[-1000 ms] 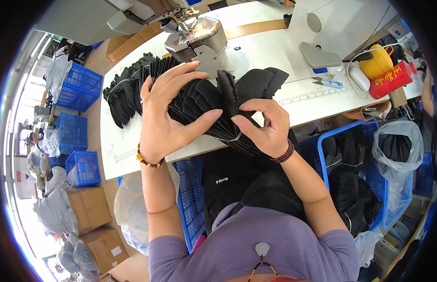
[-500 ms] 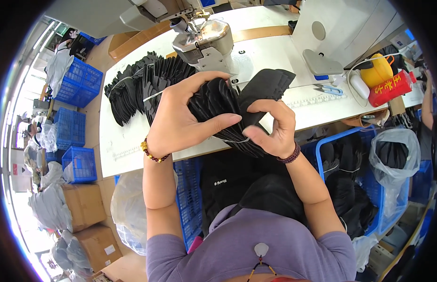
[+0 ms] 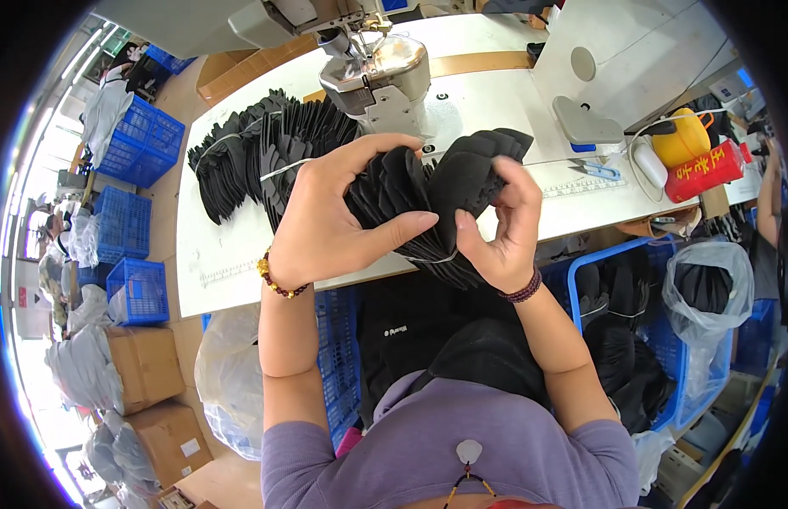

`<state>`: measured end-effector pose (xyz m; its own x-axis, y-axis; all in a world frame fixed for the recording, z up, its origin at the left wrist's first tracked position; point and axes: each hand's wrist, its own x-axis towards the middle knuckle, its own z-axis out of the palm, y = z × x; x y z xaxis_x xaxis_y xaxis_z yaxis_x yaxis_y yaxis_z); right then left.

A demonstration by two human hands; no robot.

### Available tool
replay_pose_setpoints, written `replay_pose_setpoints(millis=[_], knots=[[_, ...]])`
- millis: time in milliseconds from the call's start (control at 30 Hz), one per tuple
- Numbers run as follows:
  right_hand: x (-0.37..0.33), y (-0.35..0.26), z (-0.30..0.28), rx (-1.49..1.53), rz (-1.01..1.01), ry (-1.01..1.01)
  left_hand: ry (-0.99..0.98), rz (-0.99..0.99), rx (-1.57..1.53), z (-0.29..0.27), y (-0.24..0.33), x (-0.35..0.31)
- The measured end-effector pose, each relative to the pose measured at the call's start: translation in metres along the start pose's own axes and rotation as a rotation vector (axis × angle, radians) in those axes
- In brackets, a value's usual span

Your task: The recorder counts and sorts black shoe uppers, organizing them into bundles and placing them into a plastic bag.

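A thick bundle of black fabric pieces (image 3: pixel 390 199), tied near its lower end with a thin pale cord, is held in front of the sewing machine (image 3: pixel 385 76). My left hand (image 3: pixel 326 216) wraps round its left side, thumb across the front. On the right of the bundle several pieces fan away from the rest (image 3: pixel 470 170). My right hand (image 3: pixel 513 229) has these fanned pieces between its thumb and fingers. Two more tied bundles of black pieces (image 3: pixel 301 140) lie on the white table (image 3: pixel 233 271), just beyond my left hand.
Snips (image 3: pixel 596 170) with blue handles and a ruler strip lie on the right side of the table. Beyond them are a red bottle (image 3: pixel 708 172) and a yellow container (image 3: pixel 682 140). A blue crate (image 3: pixel 572 280) of black bundles stands at lower right; cartons (image 3: pixel 144 365) stand at left.
The pieces at the bundle's right side have fanned out wider. My right fingers have shifted up along them, and the thumb has moved slightly up and right. My left hand keeps its grip.
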<state>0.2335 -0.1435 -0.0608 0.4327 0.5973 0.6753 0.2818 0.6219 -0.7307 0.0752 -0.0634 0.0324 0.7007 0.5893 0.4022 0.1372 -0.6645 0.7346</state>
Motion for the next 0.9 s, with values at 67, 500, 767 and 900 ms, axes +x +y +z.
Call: replay_pose_setpoints(millis=[67, 500, 767, 900], knots=[[0.003, -0.002, 0.000, -0.049, -0.176, -0.056, -0.030, -0.041, -0.002, -0.001, 0.004, -0.002], [0.013, -0.009, -0.011, -0.262, -0.012, -0.190, 0.000, 0.031, 0.162, 0.004, 0.009, -0.005], [0.013, -0.007, -0.011, -0.264, -0.030, -0.157, -0.017, 0.007, 0.118, 0.004, 0.009, -0.004], [0.013, -0.010, -0.009, -0.266, -0.030, -0.152, -0.027, -0.002, 0.114, 0.004, 0.009, -0.003]])
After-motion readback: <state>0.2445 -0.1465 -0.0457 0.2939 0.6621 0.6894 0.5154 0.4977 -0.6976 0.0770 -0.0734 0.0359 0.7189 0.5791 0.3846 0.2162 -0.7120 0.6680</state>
